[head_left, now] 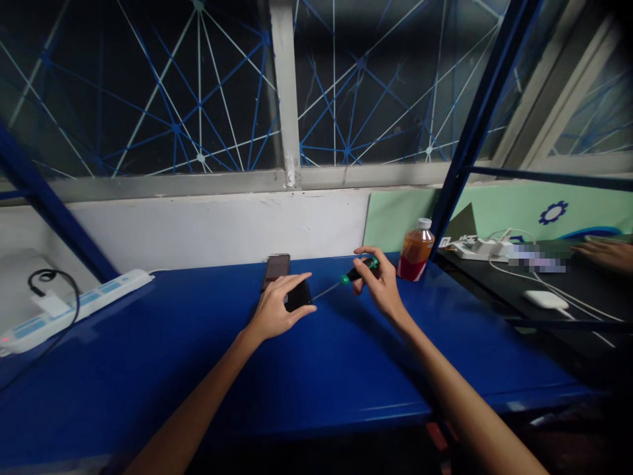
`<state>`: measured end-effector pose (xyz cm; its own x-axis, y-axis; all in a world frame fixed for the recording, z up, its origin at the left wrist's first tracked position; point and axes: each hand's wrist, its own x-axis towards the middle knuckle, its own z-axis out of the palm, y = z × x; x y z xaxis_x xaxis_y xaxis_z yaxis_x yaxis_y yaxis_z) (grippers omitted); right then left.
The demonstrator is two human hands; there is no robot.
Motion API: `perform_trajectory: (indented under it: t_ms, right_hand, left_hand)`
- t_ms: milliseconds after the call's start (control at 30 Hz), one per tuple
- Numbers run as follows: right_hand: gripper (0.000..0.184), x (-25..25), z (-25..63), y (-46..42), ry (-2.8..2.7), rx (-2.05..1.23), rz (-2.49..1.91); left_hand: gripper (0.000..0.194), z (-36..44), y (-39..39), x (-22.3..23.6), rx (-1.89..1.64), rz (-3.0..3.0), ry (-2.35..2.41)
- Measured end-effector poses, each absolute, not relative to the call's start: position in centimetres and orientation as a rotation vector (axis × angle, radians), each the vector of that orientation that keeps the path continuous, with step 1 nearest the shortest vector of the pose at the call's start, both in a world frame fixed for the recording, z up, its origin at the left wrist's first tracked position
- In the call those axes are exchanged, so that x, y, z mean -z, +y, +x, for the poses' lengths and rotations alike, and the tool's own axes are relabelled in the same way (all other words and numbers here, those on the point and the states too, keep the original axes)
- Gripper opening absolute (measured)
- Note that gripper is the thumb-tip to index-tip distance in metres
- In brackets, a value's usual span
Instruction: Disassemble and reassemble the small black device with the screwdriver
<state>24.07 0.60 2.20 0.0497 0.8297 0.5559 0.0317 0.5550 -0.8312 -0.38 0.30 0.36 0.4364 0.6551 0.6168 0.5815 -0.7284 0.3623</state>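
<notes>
Screwdriver [360,270] and black device [298,297] are above the glossy blue table [316,382], beneath dark windows [198,99] crossed by blue and white lines. My right fingers [364,267] curl around the smooth green-and-black handle, its thin shaft meeting the device; my left fingers [300,295] grip the device's sides.

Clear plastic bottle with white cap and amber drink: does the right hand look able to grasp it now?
Probably not freely: the right hand is near the bottle with nothing visible between, but holds a green-and-black screwdriver.
</notes>
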Motion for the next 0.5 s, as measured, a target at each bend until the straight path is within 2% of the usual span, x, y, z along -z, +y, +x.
perform_trajectory:
  t_ms: [200, 500]
  right_hand:
    - [0.027, -2.27, 24.17, 0.78, -1.411, -0.785, -0.699]
    - [0.036, -2.22, 23.88, 0.65, -1.387, -0.593, -0.918]
  left_hand:
    - [0.059, -0.25, 0.26, -0.11, -1.164, 2.578, 1.092]
    - [0.058, -0.01, -0.05, -0.34, -1.151, 2.57, 1.073]
